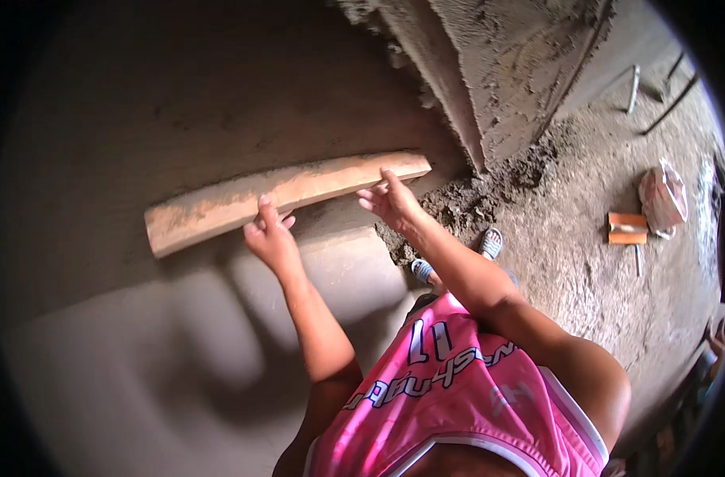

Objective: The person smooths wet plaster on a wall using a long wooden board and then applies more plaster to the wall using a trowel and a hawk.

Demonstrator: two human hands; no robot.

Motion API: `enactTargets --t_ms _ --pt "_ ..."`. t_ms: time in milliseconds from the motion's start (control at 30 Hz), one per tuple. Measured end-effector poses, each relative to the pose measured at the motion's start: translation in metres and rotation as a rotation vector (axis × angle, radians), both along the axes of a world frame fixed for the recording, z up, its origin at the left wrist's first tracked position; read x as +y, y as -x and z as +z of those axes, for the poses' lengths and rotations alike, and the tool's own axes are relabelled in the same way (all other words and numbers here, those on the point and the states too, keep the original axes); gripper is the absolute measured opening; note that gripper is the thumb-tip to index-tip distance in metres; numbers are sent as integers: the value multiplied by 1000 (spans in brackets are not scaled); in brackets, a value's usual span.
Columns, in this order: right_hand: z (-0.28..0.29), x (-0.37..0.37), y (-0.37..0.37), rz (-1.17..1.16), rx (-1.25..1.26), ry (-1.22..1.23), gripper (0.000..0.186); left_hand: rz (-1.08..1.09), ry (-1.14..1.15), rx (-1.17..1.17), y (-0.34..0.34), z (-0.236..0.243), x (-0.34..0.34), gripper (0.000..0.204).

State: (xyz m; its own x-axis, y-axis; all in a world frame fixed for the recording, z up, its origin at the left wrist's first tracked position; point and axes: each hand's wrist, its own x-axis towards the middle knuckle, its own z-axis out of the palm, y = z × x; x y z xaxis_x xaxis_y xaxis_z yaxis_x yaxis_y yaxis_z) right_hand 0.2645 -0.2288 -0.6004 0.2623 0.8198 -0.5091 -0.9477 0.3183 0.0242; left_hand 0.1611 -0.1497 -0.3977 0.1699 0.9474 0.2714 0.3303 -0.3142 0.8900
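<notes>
Left hand (269, 234) and right hand (390, 199): both press one long wooden board (287, 195) flat against the grey plastered wall (140, 119), fingers spread over its lower edge and face, the left near the middle, the right near the board's right end. Below: two sandalled feet (456, 256), partly hidden by the right forearm, beside one heap of wet mortar (490, 187). Far right on the dirt floor: one crumpled pale sack (663, 199), one orange block-shaped tool (626, 228), two thin rods (657, 87); the rim is dark and indistinct.
</notes>
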Motion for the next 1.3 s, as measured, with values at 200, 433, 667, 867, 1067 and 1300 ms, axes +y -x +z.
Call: enactTargets --t_ms 200,433,667,867,1067,1300 --pt "-18 0 30 80 17 47 29 47 237 -27 45 -23 3 48" --pt "-24 17 52 123 -128 136 32 189 550 -176 124 -73 59 72" --pt "-17 30 51 63 -265 266 35 161 643 -271 134 -96 86 66" --pt "-18 34 52 36 -276 306 32 151 659 -267 128 -88 80 58" --pt "-23 39 59 35 -245 340 30 209 666 -247 133 -89 82 55" --pt "-26 39 66 -51 -266 387 30 71 826 -335 139 -78 85 71"
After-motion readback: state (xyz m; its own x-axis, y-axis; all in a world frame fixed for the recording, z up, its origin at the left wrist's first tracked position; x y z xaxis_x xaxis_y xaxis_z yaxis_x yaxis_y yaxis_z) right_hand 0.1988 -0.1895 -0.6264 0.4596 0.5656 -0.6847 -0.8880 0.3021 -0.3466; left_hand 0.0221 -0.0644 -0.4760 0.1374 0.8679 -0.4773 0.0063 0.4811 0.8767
